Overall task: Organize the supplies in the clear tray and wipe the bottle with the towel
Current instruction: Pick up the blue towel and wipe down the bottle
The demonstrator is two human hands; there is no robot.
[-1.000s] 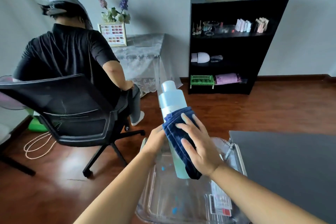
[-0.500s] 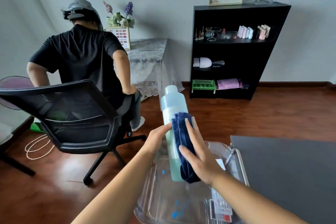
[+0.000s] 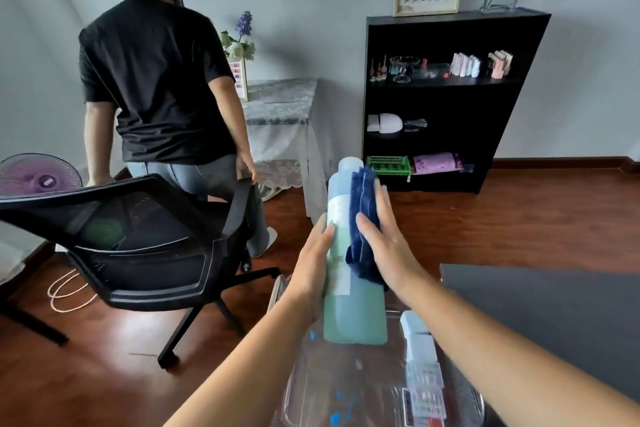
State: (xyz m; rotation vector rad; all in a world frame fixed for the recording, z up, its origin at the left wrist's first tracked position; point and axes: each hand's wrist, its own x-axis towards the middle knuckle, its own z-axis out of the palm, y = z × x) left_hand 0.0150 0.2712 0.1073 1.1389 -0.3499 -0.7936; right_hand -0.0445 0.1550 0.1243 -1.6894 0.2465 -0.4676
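1. Now, over the clear tray, we hold the teal bottle nearly upright, its base above the tray's far end. Whether it rests on the plastic we cannot tell. Our left hand is wrapped round the bottle's left side, thumb at the front.
2. Our right hand lies flat, fingers straight, pressing the folded blue towel against the bottle's right side. Nothing curls round the cloth, so a lighter press could let it slide off into the tray or onto the floor.
3. One hand alone carries the bottle. A hard sideways stroke could, we judge, twist the smooth plastic out of that grip. A fall would likely land on the small boxes lined along the tray's right side and scatter them.
4. How tight the pale cap sits is not visible. If it is loose, tipping the bottle further while wiping might spill the liquid.
5. Another person stands at the black office chair, apart from our hands. A chair pushed back could jog our left arm.
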